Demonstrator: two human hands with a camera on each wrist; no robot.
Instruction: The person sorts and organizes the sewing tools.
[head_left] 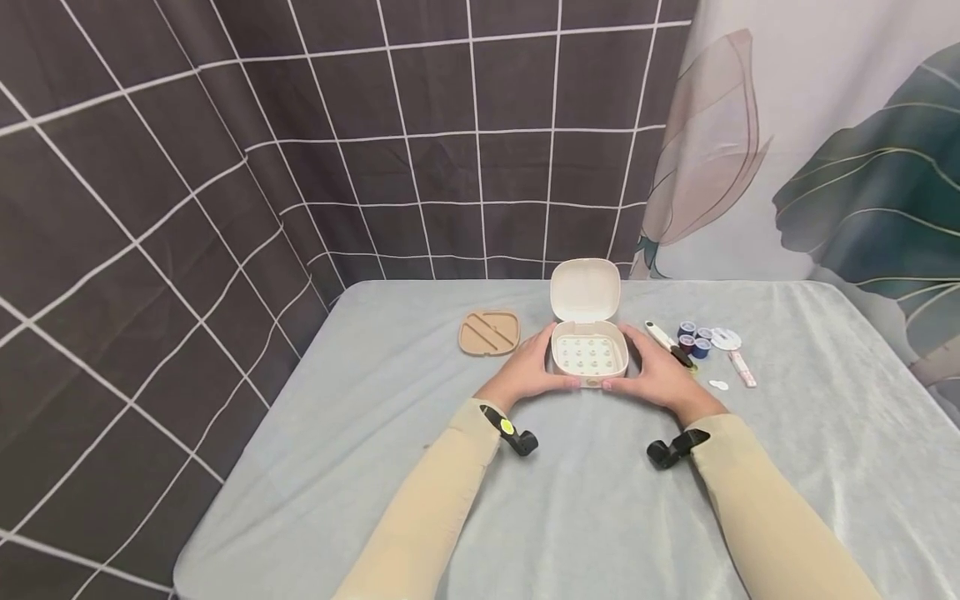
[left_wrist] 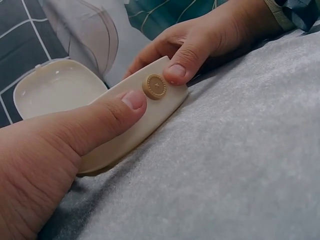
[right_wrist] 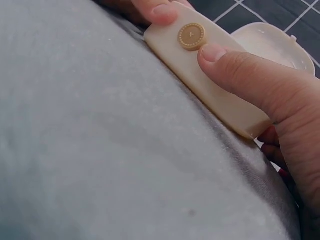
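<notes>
L & R hand status: your L hand and R hand are apart from each other, clamped on opposite sides of the cream box, fingers round the side walls, thumbs on the front face either side of the round button.

Box loc.: on the table cloth, R of the brown divider tray, lid raised at the rear.

Handling (est.): looks like molded plastic, so prob. light & stiff. Smooth finish may be slippery; use mod. pressure only. Raised lid puts some wt. aft and its hinge is prob. the weakest pt.

Hold pts.: low on both side walls, w/ thumbs on front face, clear of button. Do NOT lift by lid. Keep box level; whether the patterned base is loose, cannot tell.
</notes>
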